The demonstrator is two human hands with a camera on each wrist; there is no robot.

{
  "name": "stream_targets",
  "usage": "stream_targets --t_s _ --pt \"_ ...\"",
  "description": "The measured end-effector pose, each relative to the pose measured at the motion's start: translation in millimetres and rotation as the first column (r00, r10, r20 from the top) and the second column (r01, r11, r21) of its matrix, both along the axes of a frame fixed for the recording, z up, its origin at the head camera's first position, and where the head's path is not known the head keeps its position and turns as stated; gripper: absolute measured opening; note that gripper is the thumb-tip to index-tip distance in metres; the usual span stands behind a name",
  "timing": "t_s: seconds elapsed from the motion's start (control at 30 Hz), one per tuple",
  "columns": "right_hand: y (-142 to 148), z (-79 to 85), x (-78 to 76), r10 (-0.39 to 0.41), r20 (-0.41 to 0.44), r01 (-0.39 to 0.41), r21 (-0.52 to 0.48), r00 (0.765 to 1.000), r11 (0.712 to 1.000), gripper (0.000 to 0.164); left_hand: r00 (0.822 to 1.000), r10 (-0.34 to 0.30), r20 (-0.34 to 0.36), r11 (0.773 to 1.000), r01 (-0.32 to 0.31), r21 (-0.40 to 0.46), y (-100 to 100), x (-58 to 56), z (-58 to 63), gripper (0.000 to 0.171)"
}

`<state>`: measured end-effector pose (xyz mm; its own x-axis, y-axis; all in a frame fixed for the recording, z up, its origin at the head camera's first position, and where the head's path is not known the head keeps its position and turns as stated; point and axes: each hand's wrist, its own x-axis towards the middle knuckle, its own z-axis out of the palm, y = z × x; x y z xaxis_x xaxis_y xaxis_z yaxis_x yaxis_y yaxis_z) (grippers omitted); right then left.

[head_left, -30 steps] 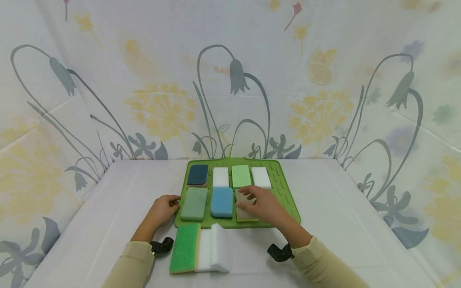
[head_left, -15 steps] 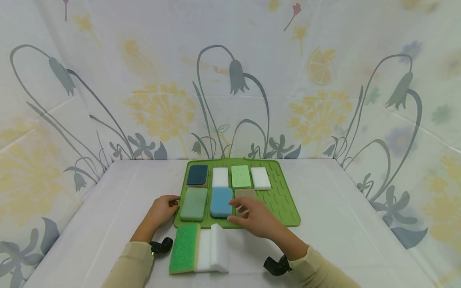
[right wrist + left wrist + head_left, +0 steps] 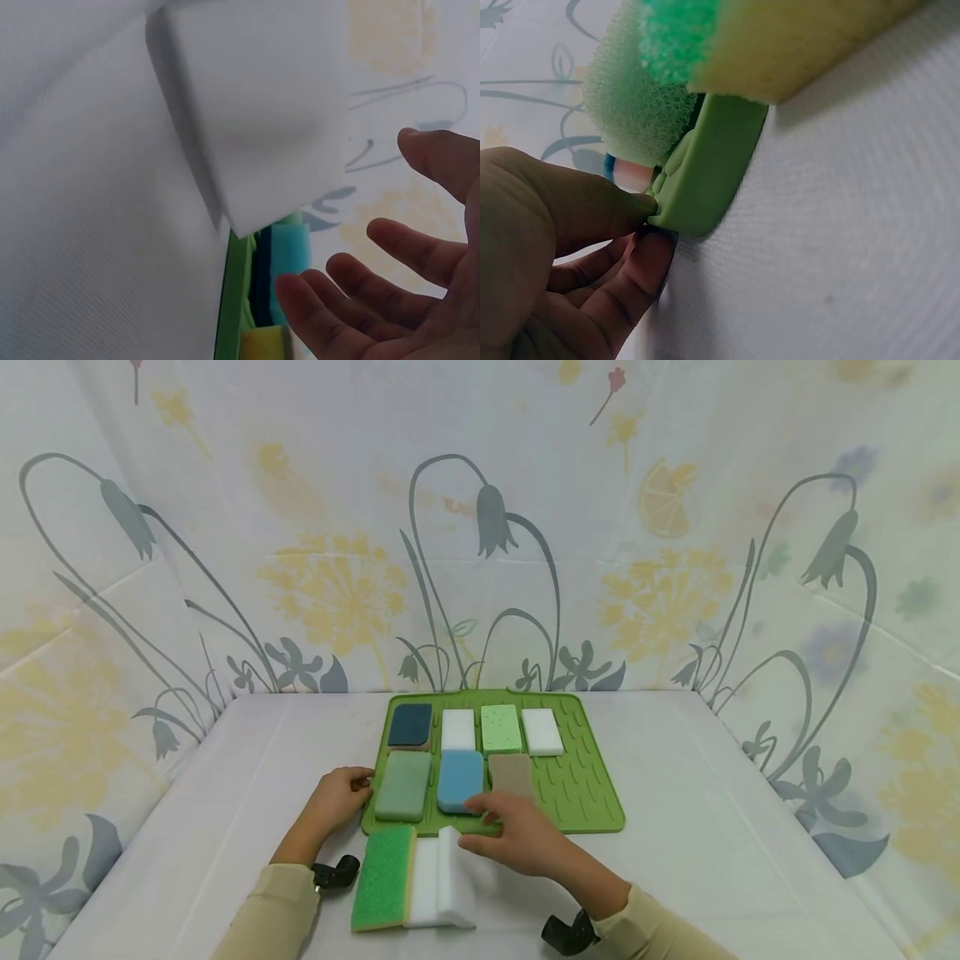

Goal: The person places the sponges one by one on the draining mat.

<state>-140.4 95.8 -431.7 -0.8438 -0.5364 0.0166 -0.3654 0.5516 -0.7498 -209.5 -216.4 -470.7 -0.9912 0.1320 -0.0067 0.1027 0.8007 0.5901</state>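
Note:
Thumb and fingers of my left hand (image 3: 337, 802) pinch the left rim of a green ridged silicone mat (image 3: 720, 165). My right hand (image 3: 521, 839), fingers spread and relaxed, holds nothing; it hovers over the mat's front edge beside a white sponge (image 3: 270, 105) that stands on its side. In the head view a blue sponge (image 3: 461, 772) and a beige-topped sponge (image 3: 512, 772) lie just beyond the right fingers, the beige one partly hidden by them. A pale green sponge (image 3: 403, 787) lies near the left hand.
Across the mat's back row are a dark blue sponge (image 3: 410, 724), white sponges (image 3: 458, 729) and a speckled green sponge (image 3: 501, 729). In front of the mat a green-and-yellow scouring sponge (image 3: 384, 881) sits against a flat white sponge (image 3: 424, 885). Patterned cloth (image 3: 337, 527) hangs behind.
My right hand has moved off the beige-topped sponge, toward me and left, close to the standing white sponge. The left hand keeps its pinch on the mat's rim.

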Motion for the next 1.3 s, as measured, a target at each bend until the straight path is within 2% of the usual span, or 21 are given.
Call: stream_targets --t_s 0.33,0.77,1.17,1.3 --pt "-9 -1.8 6.1 0.010 0.074 -0.013 0.048 0.997 0.999 0.059 1.000 -0.006 -0.007 1.000 0.006 0.003 0 0.8 1.0 0.036" --pt "-19 -13.1 10.4 0.006 0.054 -0.012 0.121 0.999 0.993 0.060 1.000 0.002 0.005 1.000 -0.002 0.006 1 3.2 3.4 0.036" --pt "-31 -18.5 15.9 -0.038 0.073 0.032 0.087 0.997 0.996 0.058 1.000 0.005 0.001 1.000 -0.005 0.007 1 2.5 2.0 0.037" --pt "-33 -20.4 16.5 -0.023 0.061 0.019 0.073 0.998 0.997 0.058 1.000 0.005 0.004 1.000 -0.005 0.010 1 2.0 1.2 0.037"
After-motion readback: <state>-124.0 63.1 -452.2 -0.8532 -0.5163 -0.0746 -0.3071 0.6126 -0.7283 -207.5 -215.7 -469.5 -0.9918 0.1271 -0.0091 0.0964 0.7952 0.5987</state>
